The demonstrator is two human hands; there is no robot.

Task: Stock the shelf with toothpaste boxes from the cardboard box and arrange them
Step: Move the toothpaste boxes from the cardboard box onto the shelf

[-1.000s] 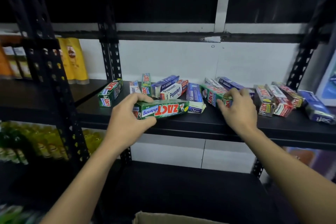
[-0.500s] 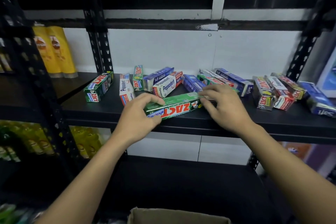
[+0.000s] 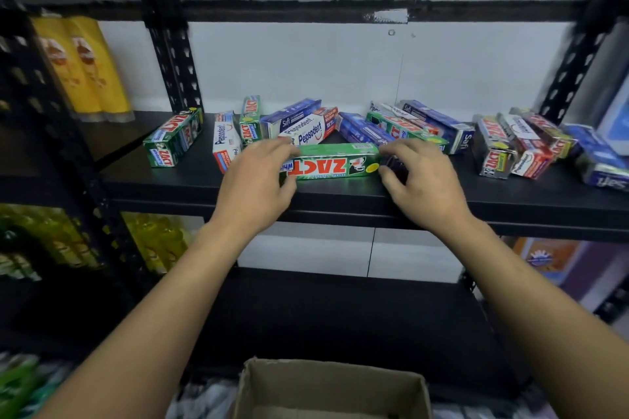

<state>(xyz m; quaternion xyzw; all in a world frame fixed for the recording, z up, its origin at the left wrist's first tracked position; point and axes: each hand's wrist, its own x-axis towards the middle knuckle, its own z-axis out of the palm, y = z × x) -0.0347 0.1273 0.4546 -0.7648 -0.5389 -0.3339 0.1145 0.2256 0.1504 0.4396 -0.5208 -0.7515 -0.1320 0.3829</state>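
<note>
A green Zact toothpaste box (image 3: 335,163) lies lengthwise near the front edge of the black shelf (image 3: 340,196). My left hand (image 3: 253,185) grips its left end and my right hand (image 3: 425,184) pinches its right end. Behind it is a loose pile of Pepsodent, Safi and Zact boxes (image 3: 306,131). Another cluster of boxes (image 3: 510,143) lies to the right, and a single green Zact box (image 3: 173,138) sits at the left. The cardboard box (image 3: 326,384) stands open below me; its contents are hidden.
Black perforated uprights (image 3: 173,54) frame the shelf bay. Yellow pouches (image 3: 85,68) stand on the neighbouring shelf to the left, with yellow-green bottles (image 3: 153,241) below them. A lower black shelf (image 3: 340,316) sits under my arms.
My right hand left the pile and came to the green Zact box's right end. The box turned from angled to parallel with the shelf edge and slid right.
</note>
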